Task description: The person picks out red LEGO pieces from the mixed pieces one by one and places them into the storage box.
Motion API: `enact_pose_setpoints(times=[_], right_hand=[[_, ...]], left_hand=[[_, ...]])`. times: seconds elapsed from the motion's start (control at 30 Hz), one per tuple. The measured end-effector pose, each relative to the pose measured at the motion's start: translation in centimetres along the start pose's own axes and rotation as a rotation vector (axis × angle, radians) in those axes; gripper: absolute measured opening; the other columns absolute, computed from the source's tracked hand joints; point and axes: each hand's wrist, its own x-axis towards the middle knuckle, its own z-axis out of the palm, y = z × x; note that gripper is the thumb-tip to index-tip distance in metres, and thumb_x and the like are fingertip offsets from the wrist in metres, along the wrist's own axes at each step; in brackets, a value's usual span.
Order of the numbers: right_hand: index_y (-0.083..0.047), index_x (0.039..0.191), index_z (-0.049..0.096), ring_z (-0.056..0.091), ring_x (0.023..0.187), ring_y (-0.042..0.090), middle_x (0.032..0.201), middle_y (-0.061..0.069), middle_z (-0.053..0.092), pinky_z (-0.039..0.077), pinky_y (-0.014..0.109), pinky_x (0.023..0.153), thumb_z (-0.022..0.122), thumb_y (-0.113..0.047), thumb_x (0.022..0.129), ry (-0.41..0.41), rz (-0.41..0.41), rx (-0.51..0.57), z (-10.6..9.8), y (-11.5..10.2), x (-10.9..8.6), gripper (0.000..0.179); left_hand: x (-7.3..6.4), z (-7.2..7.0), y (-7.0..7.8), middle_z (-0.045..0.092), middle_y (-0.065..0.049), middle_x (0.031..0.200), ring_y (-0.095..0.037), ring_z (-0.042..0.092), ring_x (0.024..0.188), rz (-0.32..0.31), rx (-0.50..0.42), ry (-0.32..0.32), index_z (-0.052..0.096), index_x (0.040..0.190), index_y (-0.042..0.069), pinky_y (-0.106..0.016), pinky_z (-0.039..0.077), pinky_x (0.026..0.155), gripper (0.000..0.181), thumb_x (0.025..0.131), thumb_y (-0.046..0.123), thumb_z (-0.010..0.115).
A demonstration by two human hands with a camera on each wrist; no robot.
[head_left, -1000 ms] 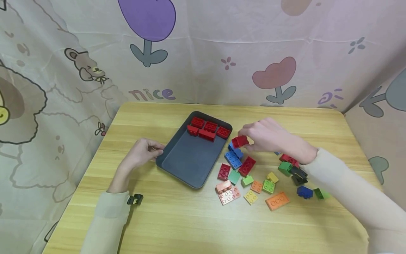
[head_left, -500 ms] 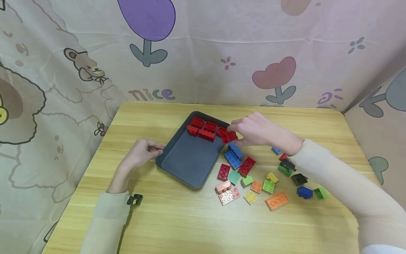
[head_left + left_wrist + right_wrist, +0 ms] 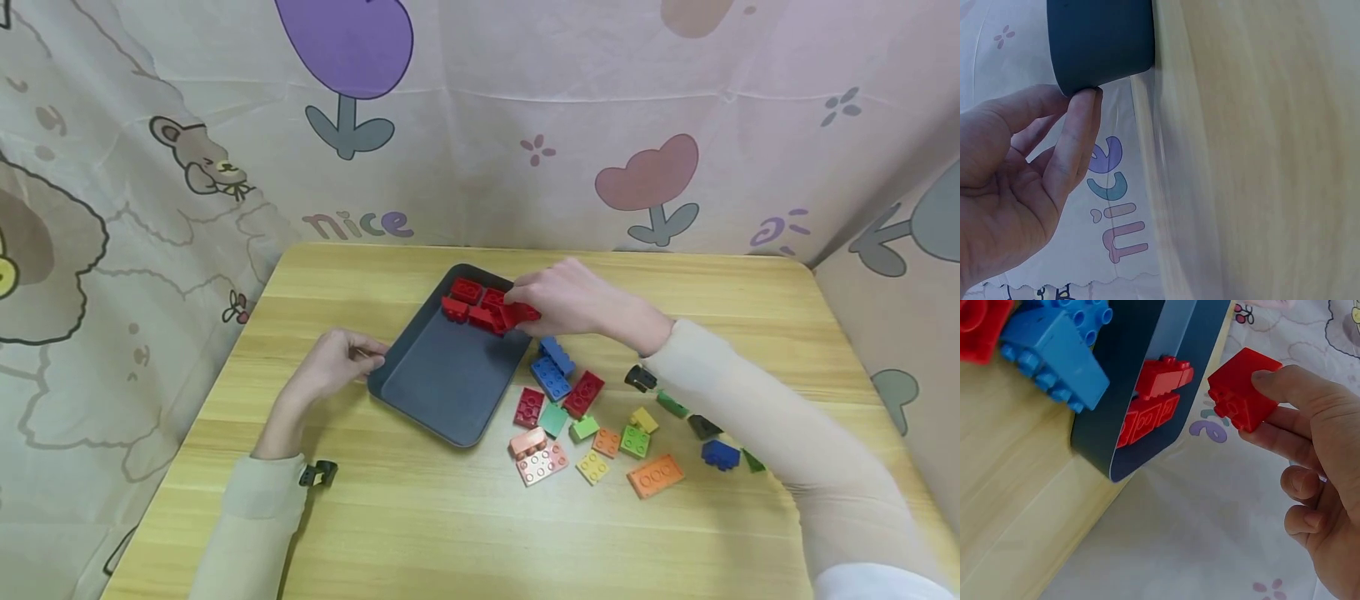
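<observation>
Right hand: the right hand (image 3: 573, 298) is pinching a red brick (image 3: 517, 314) between thumb and fingers and holding it over the far right corner of the tray (image 3: 450, 392), just beside the reds lying there; the wrist view is showing the brick (image 3: 1242, 389) clear of the tray floor.
Left hand: the left hand (image 3: 333, 362) is resting on the surface (image 3: 420, 517) with its fingers loosely curled and a fingertip (image 3: 1082, 100) touching the tray's near left corner, probably steadying it against sliding.
Tray: it is carrying red bricks only, bunched along its far edge; four (image 3: 467, 289) are showing, any others hidden by the hand.
Loose reds: two (image 3: 583, 392) are lying right of the tray, not sorted in.
Other bricks right of the tray: two blue (image 3: 551, 377) touching its right edge and one farther off, about four green, two yellow, two orange, one pink (image 3: 537, 455), and two black ones.
Far right of the tray: partly hidden by the sleeve, so counts there are approximate.
</observation>
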Motion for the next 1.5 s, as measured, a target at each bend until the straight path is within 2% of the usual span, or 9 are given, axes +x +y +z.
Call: enact_pose_setpoints(times=[0.3,0.53,0.93,1.13,1.33,1.5], right_hand=[[-0.017,0.118,0.078,0.062,0.065,0.014,0.095,-0.001,0.076,0.045,0.022,0.049,0.081,-0.034,0.093,-0.072,-0.028,-0.025,0.7,-1.0,2.7,0.031],[-0.02,0.126,0.077,0.067,0.073,0.016,0.111,0.0,0.079,0.054,0.026,0.056,0.08,-0.036,0.094,-0.096,-0.04,-0.037,1.3,-1.8,4.7,0.037],[-0.02,0.133,0.074,0.073,0.097,0.019,0.122,0.002,0.078,0.065,0.032,0.076,0.078,-0.038,0.095,-0.157,-0.071,-0.055,3.4,-2.5,7.9,0.042],[-0.021,0.131,0.075,0.073,0.097,0.019,0.122,0.002,0.077,0.066,0.034,0.082,0.076,-0.038,0.096,-0.152,-0.087,-0.065,4.4,-3.0,9.1,0.039],[-0.021,0.119,0.079,0.072,0.089,0.018,0.11,0.001,0.079,0.065,0.036,0.076,0.074,-0.037,0.098,-0.14,-0.113,-0.091,5.1,-3.2,10.2,0.028],[-0.02,0.117,0.079,0.072,0.088,0.018,0.109,0.002,0.079,0.065,0.035,0.077,0.074,-0.035,0.098,-0.156,-0.104,-0.083,5.5,-3.4,10.9,0.024]], left_hand=[[-0.3,-0.1,0.0,0.076,-0.027,0.115,-0.023,0.075,0.086,-0.003,0.003,0.003,0.075,0.121,-0.007,-0.033,0.068,0.072,0.024,0.101,0.002,0.068],[-0.3,-0.1,0.1,0.075,-0.027,0.116,-0.022,0.075,0.086,0.0,0.004,0.006,0.075,0.121,-0.007,-0.033,0.068,0.073,0.024,0.1,0.002,0.068],[-0.3,0.0,0.2,0.076,-0.028,0.115,-0.02,0.076,0.085,-0.005,-0.004,0.006,0.074,0.12,-0.008,-0.034,0.069,0.073,0.023,0.1,0.001,0.068],[-0.2,0.1,0.2,0.075,-0.029,0.116,-0.019,0.075,0.084,0.007,-0.015,0.012,0.075,0.118,-0.009,-0.034,0.069,0.072,0.022,0.099,0.0,0.069],[-0.1,0.1,0.3,0.076,-0.027,0.115,-0.022,0.075,0.086,0.009,-0.014,0.012,0.076,0.117,-0.007,-0.029,0.068,0.07,0.021,0.099,0.0,0.069],[0.0,0.1,0.2,0.076,-0.027,0.115,-0.022,0.075,0.086,0.011,-0.01,0.011,0.076,0.118,-0.007,-0.028,0.067,0.069,0.022,0.099,0.0,0.069]])
